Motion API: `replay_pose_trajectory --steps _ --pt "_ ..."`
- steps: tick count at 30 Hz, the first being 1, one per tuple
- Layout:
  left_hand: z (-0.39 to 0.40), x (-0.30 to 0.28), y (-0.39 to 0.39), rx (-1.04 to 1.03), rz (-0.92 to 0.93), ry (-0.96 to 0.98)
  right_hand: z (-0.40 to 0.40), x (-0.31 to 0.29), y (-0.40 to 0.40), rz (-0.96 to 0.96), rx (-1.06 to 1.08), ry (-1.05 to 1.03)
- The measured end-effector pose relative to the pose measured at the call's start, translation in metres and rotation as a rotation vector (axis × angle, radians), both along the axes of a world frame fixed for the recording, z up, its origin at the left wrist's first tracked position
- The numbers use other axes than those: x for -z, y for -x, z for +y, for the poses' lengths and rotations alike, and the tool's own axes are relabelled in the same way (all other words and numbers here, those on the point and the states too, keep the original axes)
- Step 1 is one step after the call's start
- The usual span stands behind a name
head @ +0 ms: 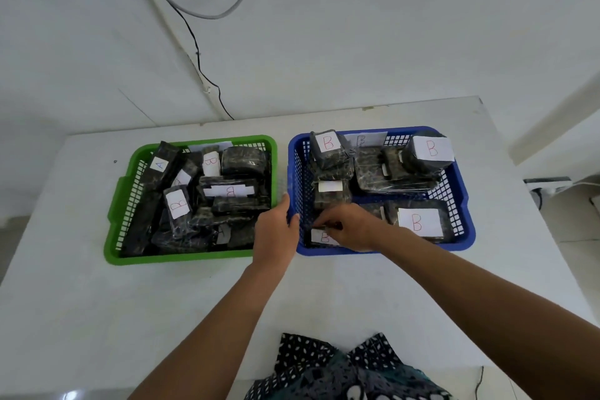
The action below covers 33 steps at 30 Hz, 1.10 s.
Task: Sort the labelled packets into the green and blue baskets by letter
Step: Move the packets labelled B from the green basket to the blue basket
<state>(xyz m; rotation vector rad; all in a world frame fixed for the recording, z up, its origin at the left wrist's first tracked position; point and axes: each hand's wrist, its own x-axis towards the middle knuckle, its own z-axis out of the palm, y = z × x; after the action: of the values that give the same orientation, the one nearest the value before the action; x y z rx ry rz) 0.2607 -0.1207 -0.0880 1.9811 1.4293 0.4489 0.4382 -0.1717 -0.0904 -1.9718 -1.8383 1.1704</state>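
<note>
A green basket [120, 201] on the left holds several dark wrapped packets, one labelled A [159, 165] and others labelled B [178, 203]. To its right, a blue basket [462, 198] holds several packets labelled B [418, 221]. My left hand [276, 232] grips the blue basket's left rim. My right hand [349, 226] reaches into the basket's near left corner, fingers pinched on a small packet labelled B [323, 236] that lies at the bottom. The hand hides part of that packet.
Both baskets stand on a white table [97, 302] set against a white wall. Grey and black cables [191, 32] hang down the wall behind. A patterned dark garment [341, 370] shows at the table's near edge.
</note>
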Motion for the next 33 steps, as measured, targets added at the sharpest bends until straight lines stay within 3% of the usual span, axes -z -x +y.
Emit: replay_pose_trajectory --steps 3,11,15,21,24,28,33 --pt "0.0 0.0 -0.001 0.008 0.047 -0.046 -0.005 0.002 -0.001 -0.131 -0.024 0.025" --pt "0.003 -0.003 -0.004 0.093 0.212 -0.102 -0.006 0.011 -0.003 -0.132 0.046 0.119" --pt "0.014 -0.01 -0.014 0.06 0.316 -0.038 -0.007 0.009 0.002 -0.252 0.04 0.087" --pt "0.022 -0.011 -0.012 0.064 0.321 0.005 -0.01 0.004 0.006 -0.234 0.065 0.092" --pt "0.024 -0.011 -0.003 0.067 0.241 -0.039 -0.019 0.003 0.007 -0.346 0.098 -0.142" --pt "0.034 -0.026 0.028 0.134 0.15 -0.266 -0.012 0.002 0.015 -0.406 0.173 -0.556" --pt "0.072 -0.026 0.083 0.164 0.214 -0.506 0.031 -0.005 0.052 -0.426 0.129 -0.656"
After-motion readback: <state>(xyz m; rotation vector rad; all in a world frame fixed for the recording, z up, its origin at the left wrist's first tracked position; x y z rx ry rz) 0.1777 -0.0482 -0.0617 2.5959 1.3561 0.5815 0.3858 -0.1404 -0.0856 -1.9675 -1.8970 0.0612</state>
